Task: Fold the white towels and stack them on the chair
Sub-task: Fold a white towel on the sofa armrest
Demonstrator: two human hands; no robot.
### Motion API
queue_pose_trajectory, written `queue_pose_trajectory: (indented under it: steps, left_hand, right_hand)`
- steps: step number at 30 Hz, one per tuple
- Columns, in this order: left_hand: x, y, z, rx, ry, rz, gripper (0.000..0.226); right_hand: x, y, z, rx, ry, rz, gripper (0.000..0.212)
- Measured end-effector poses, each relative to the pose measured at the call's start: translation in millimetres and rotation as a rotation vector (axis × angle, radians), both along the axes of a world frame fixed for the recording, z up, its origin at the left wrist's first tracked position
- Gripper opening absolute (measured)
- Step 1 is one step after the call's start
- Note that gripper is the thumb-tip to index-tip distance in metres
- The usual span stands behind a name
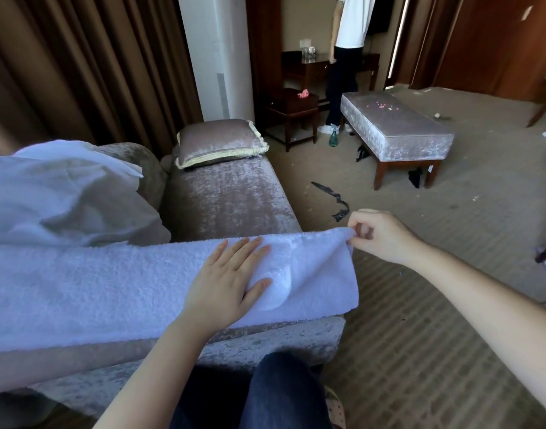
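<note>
A long white terry towel [95, 286] lies folded lengthwise across the near end of a velvet chaise chair [228, 199]. My left hand [231, 277] presses flat on the towel near its right end, fingers straight. My right hand [380, 235] pinches the towel's far right corner and lifts it slightly off the seat. A second white cloth [58, 196] sits crumpled in a heap on the chair's left side, behind the flat towel.
A velvet cushion [219, 142] lies at the chaise's far end. A padded bench [395, 125] stands on the carpet to the right, with black scraps [330, 196] on the floor. A person [346, 60] stands by a dark desk. Brown curtains hang at left.
</note>
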State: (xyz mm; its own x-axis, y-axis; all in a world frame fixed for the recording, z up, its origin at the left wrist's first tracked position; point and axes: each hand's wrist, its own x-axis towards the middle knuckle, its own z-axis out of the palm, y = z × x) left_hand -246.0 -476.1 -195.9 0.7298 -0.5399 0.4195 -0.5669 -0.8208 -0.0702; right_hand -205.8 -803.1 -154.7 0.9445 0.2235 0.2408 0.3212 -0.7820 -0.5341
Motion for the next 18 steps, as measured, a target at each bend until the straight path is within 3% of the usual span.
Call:
queue_pose_trajectory:
  steps: [3,7,11,16,18]
  left_hand:
    - [-0.5,0.7,-1.0,-0.005,-0.013,-0.014,0.058]
    - [-0.2,1.9,-1.6,0.024,0.004,-0.004,0.059]
    - [0.5,0.0,-0.9,0.026,0.017,0.005,0.060]
    - [-5.3,-1.4,1.7,-0.048,-0.028,-0.073,0.053]
    - [-13.5,-2.8,0.4,-0.106,-0.086,-0.163,0.039]
  right_hand:
    - [4.5,-5.0,-7.0,0.149,0.008,-0.136,0.023]
    - [-1.8,-4.5,-8.2,0.484,0.228,-0.091,0.008]
    - [-12.3,-4.5,-14.4,0.382,0.290,-0.029,0.029]
    - [-18.4,11.1,-25.9,0.461,0.153,-0.235,0.018]
    - [-23.0,16.8,-28.4,0.369,0.099,-0.307,0.009]
